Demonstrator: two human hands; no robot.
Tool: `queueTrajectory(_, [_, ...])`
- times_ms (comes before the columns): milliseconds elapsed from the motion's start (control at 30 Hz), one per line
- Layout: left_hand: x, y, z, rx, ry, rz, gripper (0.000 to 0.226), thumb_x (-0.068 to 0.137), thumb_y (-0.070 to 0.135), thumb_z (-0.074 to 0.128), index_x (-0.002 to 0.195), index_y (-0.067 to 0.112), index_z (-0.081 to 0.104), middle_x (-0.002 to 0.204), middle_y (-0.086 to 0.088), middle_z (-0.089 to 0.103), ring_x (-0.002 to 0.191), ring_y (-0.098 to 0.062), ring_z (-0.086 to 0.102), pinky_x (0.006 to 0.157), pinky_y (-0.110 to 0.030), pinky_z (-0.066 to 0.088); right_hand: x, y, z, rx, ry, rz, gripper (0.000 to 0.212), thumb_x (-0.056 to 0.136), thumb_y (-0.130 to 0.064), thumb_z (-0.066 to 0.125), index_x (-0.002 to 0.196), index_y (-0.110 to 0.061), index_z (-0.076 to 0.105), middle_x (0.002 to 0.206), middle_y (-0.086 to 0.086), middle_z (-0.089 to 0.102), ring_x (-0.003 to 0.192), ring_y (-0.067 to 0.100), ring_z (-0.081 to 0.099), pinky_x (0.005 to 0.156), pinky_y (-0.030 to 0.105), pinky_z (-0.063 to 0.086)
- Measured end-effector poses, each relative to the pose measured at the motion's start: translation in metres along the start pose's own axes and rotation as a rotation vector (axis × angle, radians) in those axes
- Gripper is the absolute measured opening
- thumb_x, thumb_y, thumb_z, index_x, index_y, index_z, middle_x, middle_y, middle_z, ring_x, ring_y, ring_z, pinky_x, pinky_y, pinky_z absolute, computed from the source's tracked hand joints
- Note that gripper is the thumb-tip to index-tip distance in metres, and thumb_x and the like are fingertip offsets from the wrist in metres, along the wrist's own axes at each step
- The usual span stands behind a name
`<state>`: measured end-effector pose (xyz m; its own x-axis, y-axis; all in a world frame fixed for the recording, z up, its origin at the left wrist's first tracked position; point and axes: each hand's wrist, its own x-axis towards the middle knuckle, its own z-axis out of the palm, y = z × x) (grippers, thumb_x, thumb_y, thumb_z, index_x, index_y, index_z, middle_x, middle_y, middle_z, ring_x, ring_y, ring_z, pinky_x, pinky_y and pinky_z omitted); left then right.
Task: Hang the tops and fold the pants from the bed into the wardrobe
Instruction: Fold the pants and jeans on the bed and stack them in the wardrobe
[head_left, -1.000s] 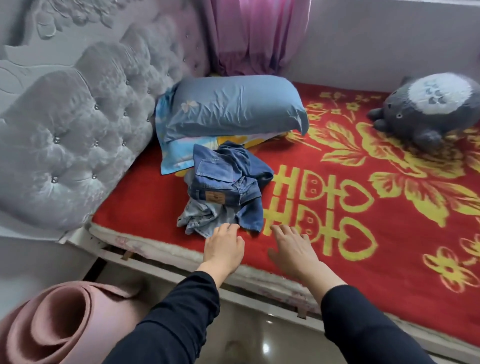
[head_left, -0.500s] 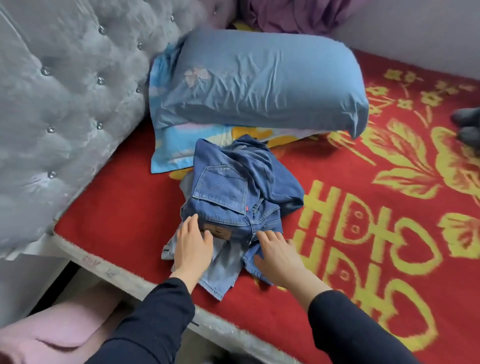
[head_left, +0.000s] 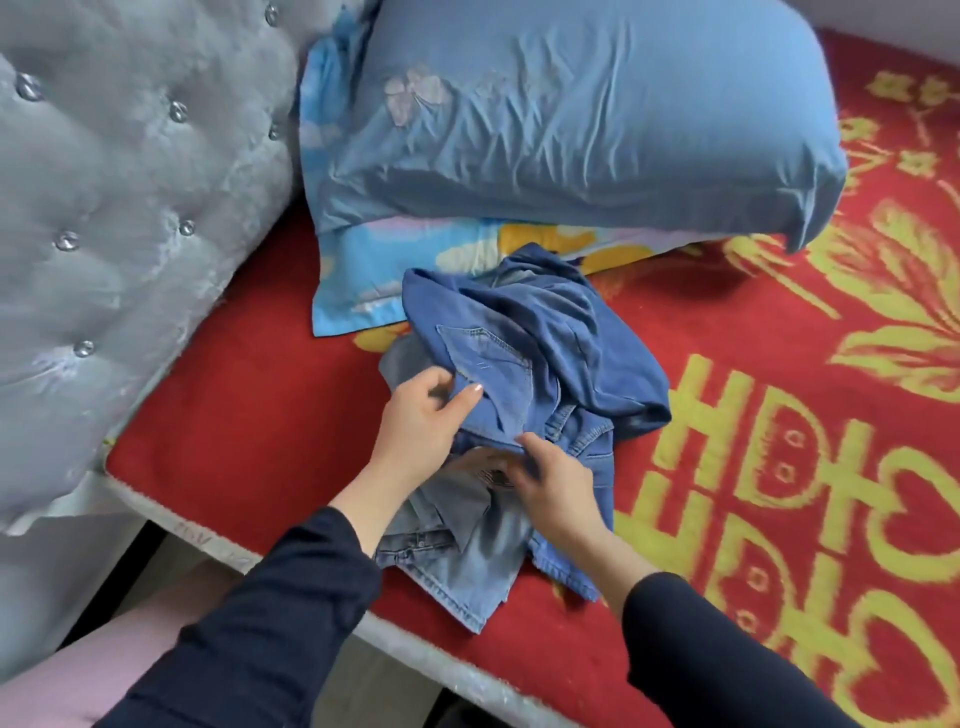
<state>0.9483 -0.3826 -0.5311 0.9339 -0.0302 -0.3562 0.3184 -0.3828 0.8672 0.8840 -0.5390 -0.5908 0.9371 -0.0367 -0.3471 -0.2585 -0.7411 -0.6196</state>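
Whereas both lay flat before, left hand (head_left: 421, 423) and right hand (head_left: 553, 491) now pinch the jeans (head_left: 545, 332), at six o'clock of the pillow (head_left: 571, 119); lifting them to fold seems under way.

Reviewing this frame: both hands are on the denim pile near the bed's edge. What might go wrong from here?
1. The left hand and right hand grip the dark blue jeans, which lie on a lighter denim garment. Lifting may drag that garment along; it reaches the bed edge and might slide to the floor.
2. The jeans are bunched, so they may come up twisted, making a neat fold harder.
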Motion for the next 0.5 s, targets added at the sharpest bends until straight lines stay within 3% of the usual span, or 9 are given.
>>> queueTrajectory(33, [0.002, 0.018, -0.001, -0.048, -0.032, 0.022, 0.02, 0.093, 0.028, 0.062, 0.09, 0.009, 0.066, 0.079, 0.001, 0.071, 0.066, -0.006, 0.062, 0.06, -0.018, 0.046, 0.002, -0.004, -0.015, 0.139, 0.014, 0.029, 0.014, 0.087, -0.029, 0.061, 0.09, -0.015, 0.058, 0.078, -0.004, 0.059, 0.077, 0.017, 0.056, 0.075, 0.04, 0.045])
queueTrajectory(100, [0.004, 0.049, -0.002, -0.154, -0.093, 0.019, 0.022, 0.096, 0.028, 0.055, 0.108, 0.014, 0.067, 0.101, 0.01, 0.068, 0.089, 0.005, 0.059, 0.073, -0.005, 0.044, 0.005, -0.013, -0.058, 0.42, 0.067, 0.074, 0.033, 0.081, -0.036, 0.063, 0.076, -0.006, 0.051, 0.064, -0.004, 0.048, 0.065, 0.011, 0.045, 0.065, 0.039, 0.041])
queueTrajectory(167, [0.003, 0.071, 0.0, -0.228, -0.116, -0.023, 0.031, 0.098, 0.03, 0.049, 0.126, 0.02, 0.058, 0.119, 0.013, 0.06, 0.109, 0.002, 0.054, 0.088, -0.013, 0.041, 0.004, -0.026, -0.109, 0.64, 0.148, 0.108, 0.037, 0.082, -0.038, 0.063, 0.08, -0.002, 0.058, 0.074, 0.001, 0.058, 0.073, 0.013, 0.053, 0.069, 0.041, 0.047])
queueTrajectory(200, [-0.001, 0.078, 0.004, -0.234, -0.101, -0.044, 0.032, 0.098, 0.031, 0.049, 0.128, 0.021, 0.056, 0.122, 0.011, 0.059, 0.112, -0.002, 0.054, 0.092, -0.019, 0.041, 0.0, -0.034, -0.134, 0.704, 0.183, 0.117, 0.026, 0.087, -0.031, 0.064, 0.086, -0.005, 0.064, 0.082, 0.003, 0.066, 0.079, 0.016, 0.059, 0.076, 0.042, 0.051])
queueTrajectory(233, [-0.007, 0.084, 0.009, -0.231, -0.093, -0.059, 0.032, 0.096, 0.031, 0.052, 0.126, 0.02, 0.056, 0.12, 0.008, 0.06, 0.111, -0.006, 0.055, 0.093, -0.022, 0.042, -0.005, -0.039, -0.156, 0.758, 0.225, 0.129, 0.014, 0.091, -0.023, 0.063, 0.091, -0.01, 0.068, 0.089, 0.004, 0.071, 0.084, 0.018, 0.064, 0.081, 0.041, 0.053])
queueTrajectory(300, [-0.026, 0.094, 0.022, -0.19, -0.141, -0.084, 0.033, 0.089, 0.033, 0.063, 0.117, 0.018, 0.056, 0.11, 0.005, 0.063, 0.1, -0.009, 0.057, 0.083, -0.019, 0.043, -0.019, -0.051, -0.194, 0.879, 0.307, 0.146, 0.012, 0.095, -0.016, 0.058, 0.098, -0.016, 0.07, 0.099, 0.006, 0.073, 0.091, 0.02, 0.068, 0.08, 0.037, 0.055])
queueTrajectory(367, [-0.048, 0.106, 0.039, -0.128, -0.253, -0.128, 0.052, 0.077, 0.046, 0.072, 0.116, 0.019, 0.051, 0.111, 0.005, 0.063, 0.098, -0.009, 0.058, 0.078, -0.023, 0.043, -0.036, -0.062, -0.226, 1.007, 0.351, 0.132, 0.014, 0.096, -0.015, 0.056, 0.1, -0.017, 0.07, 0.101, 0.007, 0.074, 0.092, 0.022, 0.07, 0.078, 0.036, 0.055])
queueTrajectory(500, [-0.092, 0.138, 0.07, -0.131, -0.477, -0.155, 0.091, 0.063, 0.063, 0.078, 0.132, 0.021, 0.037, 0.117, 0.008, 0.063, 0.103, -0.011, 0.062, 0.084, -0.03, 0.05, -0.078, -0.08, -0.28, 1.128, 0.458, 0.072, 0.017, 0.096, -0.012, 0.055, 0.106, -0.012, 0.068, 0.104, 0.01, 0.073, 0.096, 0.025, 0.07, 0.086, 0.039, 0.056])
